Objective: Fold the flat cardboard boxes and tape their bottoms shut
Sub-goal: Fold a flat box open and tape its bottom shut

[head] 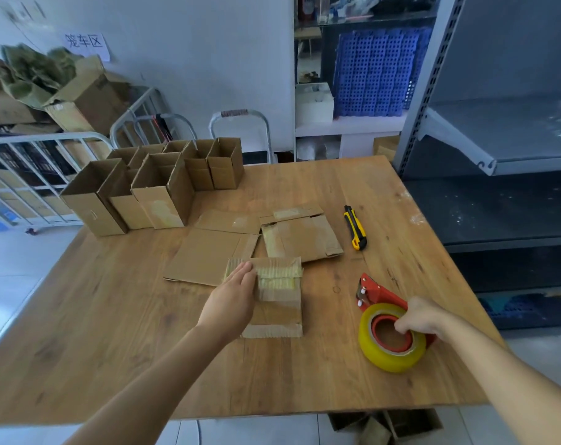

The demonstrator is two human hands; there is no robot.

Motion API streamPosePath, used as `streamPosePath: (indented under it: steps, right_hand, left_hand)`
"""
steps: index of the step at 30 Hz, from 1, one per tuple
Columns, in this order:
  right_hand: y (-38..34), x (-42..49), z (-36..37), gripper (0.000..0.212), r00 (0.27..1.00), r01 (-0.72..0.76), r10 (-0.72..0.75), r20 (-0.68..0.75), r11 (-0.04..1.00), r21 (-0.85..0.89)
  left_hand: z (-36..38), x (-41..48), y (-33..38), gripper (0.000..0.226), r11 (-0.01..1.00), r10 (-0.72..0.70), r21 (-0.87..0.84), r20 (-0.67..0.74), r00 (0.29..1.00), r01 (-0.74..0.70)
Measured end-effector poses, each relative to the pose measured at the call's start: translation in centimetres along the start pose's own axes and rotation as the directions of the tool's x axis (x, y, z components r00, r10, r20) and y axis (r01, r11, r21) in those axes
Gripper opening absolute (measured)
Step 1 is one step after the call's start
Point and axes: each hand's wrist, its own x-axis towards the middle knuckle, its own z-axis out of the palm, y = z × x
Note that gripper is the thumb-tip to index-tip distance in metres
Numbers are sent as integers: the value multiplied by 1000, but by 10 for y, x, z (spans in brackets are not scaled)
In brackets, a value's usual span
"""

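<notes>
Pressing the left hand (232,297), fingers straight and flat, onto the taped bottom of the box (279,313) at centre frame; curling the right hand (422,316) round the tape dispenser (390,335) at lower right. Seemingly finishing the sealing; next, probably setting it aside and reaching for a flat box (208,255) just above.

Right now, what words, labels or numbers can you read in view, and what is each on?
"笼车区": white paper sign on the wall, upper left.
Print on the brown carton below it: too blurred to read.
Sheet higher on the wall: blurred, unreadable.
Tape dispenser, utility knife, upright boxes: no text visible.
</notes>
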Motion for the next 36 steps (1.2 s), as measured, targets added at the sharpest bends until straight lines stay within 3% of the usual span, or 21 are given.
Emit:
streamPosePath:
  steps: [7,10,15,23,27,29,33,36]
  right_hand:
    - [-1,2,1,31,998,-39,33,49,989,141]
    - [0,1,3,43,991,-82,49,123,957,278]
    - [-10,-10,6,24,984,-133,61,167,875,465]
    - [-8,-18,21,20,967,-245,123,223,697,674]
    - [-9,-22,27,42,964,-263,147,220,639,723]
    - [-7,-25,29,52,964,-263,136,227,594,760]
    - [-3,-30,34,57,973,-225,50,224,405,886]
    - [-7,-34,36,56,976,-204,6,217,365,908]
  left_hand:
    - [-6,2,-8,42,997,68,-26,43,997,-66]
    - [-9,2,-11,45,995,91,-39,51,995,-89]
    - [-8,1,-12,51,995,102,-20,67,993,-101]
    - [-9,-1,-13,67,990,114,72,113,987,-123]
    - [-8,-1,-13,70,988,113,94,123,986,-125]
    - [-9,-1,-13,70,987,116,95,129,985,-129]
    - [-11,-2,-15,71,984,130,103,144,981,-146]
    - [-11,-3,-17,71,983,135,101,153,979,-151]
